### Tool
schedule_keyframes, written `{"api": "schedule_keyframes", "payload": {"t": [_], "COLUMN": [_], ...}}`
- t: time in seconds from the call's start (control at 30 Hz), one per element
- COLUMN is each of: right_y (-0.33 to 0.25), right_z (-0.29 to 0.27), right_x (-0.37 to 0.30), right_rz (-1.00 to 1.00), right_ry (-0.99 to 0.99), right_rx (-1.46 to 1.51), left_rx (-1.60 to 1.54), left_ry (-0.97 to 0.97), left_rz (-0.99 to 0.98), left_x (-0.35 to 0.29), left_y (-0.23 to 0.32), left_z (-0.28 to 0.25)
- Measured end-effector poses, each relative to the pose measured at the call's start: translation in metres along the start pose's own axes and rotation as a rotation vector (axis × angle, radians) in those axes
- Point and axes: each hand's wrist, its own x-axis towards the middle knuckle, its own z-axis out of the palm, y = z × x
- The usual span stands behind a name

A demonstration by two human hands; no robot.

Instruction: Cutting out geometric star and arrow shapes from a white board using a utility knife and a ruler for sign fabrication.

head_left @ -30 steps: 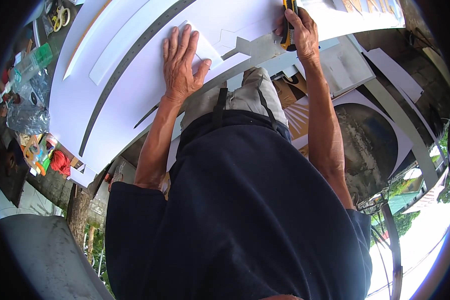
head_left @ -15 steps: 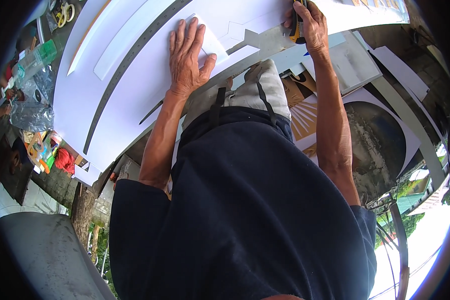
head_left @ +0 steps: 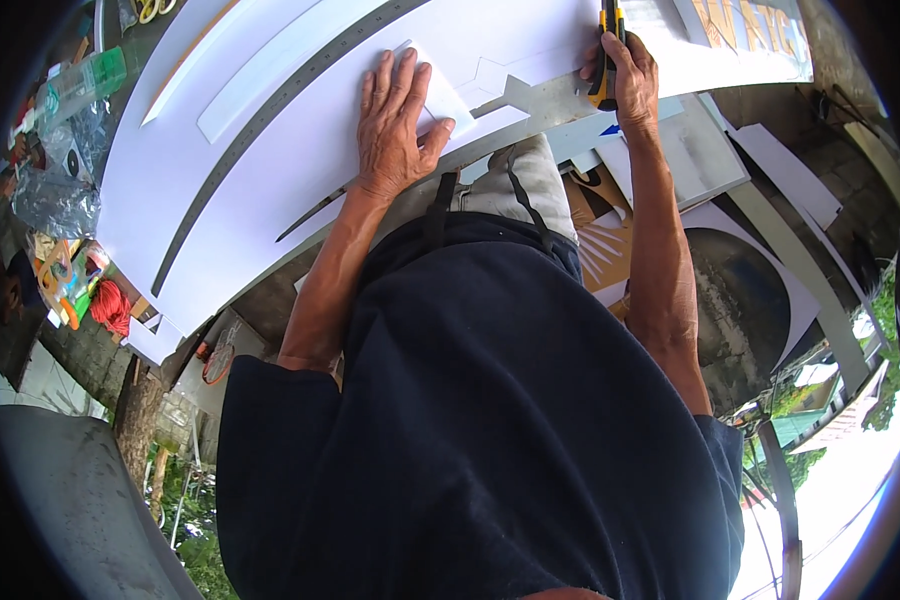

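Note:
My left hand [head_left: 395,130] lies flat, fingers stretched out, on a small white rectangular piece [head_left: 449,103] that rests on a large white sheet [head_left: 220,225]. Beside it, thin outlines and an angular, pointed cut-out edge run along the sheet's near side. A yellow and black utility knife [head_left: 606,70] stands out from my right hand [head_left: 633,88], which is closed round it near the sheet's right part. Whether its blade is out I cannot tell. Left of my left hand, a long dark ruler [head_left: 232,150] lies across the sheet, bent by the lens.
Left of the sheet are a clear green-tinted bottle [head_left: 85,80], crumpled plastic bags [head_left: 55,200] and a red cord bundle [head_left: 110,306]. Brown letter shapes [head_left: 740,30] lie at the far right. White offcuts [head_left: 785,175] and a patterned brown panel [head_left: 602,240] sit below the table's edge.
The whole view has shifted slightly. My right hand and the knife now sit a little lower in view, with more of the knife showing. My left hand stays on the white piece.

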Motion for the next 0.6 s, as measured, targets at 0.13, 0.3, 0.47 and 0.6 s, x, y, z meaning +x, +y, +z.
{"api": "schedule_keyframes", "payload": {"t": [0.13,0.3,0.47,0.6], "right_y": [-0.004,-0.010,-0.018,-0.018], "right_z": [0.004,0.001,0.000,-0.006], "right_x": [0.001,0.004,0.006,0.017], "right_rz": [0.054,0.025,-0.002,0.006], "right_ry": [0.006,-0.054,-0.117,-0.217], "right_rx": [0.086,0.001,-0.242,-0.286], "left_rx": [0.012,0.058,0.171,0.153], "left_ry": [0.014,0.045,0.121,0.297], "left_rz": [-0.045,-0.126,-0.278,-0.441], "left_x": [-0.005,-0.006,0.005,0.017], "left_y": [0.005,0.023,0.051,0.065], "left_z": [0.003,0.006,0.018,0.041]}}
